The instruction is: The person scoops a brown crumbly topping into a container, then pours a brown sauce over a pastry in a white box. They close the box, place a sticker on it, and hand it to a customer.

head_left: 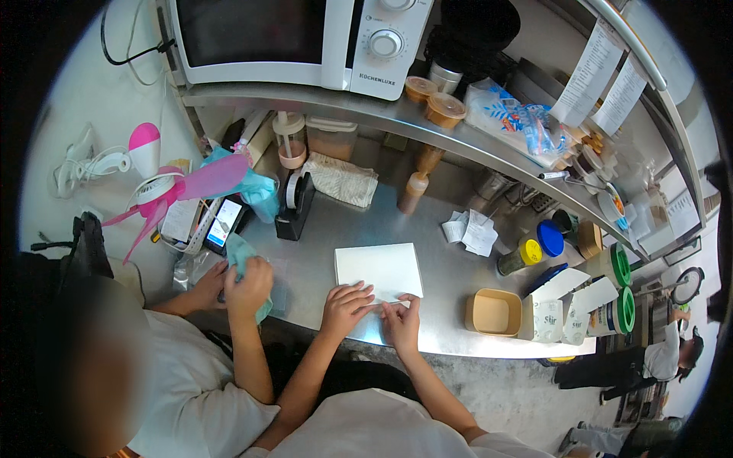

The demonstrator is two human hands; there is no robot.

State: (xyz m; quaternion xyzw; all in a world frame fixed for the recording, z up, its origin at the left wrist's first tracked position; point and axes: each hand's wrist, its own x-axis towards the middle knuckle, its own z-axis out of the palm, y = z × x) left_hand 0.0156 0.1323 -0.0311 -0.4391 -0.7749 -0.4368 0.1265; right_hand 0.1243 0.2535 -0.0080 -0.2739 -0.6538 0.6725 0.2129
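A white rectangular sheet (378, 267), paper or thin card, lies on the steel counter in front of me. My left hand (346, 309) rests at its near edge, with fingers stretched out over the left part. Close beside it, my right hand (400, 324) has its thumb and fingers closed on the near right edge. Between the hands, a narrow strip along that edge looks lifted or folded; its exact shape is partly hidden by my fingers.
On my left, a person's hand (250, 290) holds a teal cloth (239, 252). A black tape dispenser (295, 206) stands beyond it. To the right are a brown paper tray (492, 311), white cartons (546, 319) and lidded jars (521, 258). A metal shelf (305, 97) carries a microwave (267, 38).
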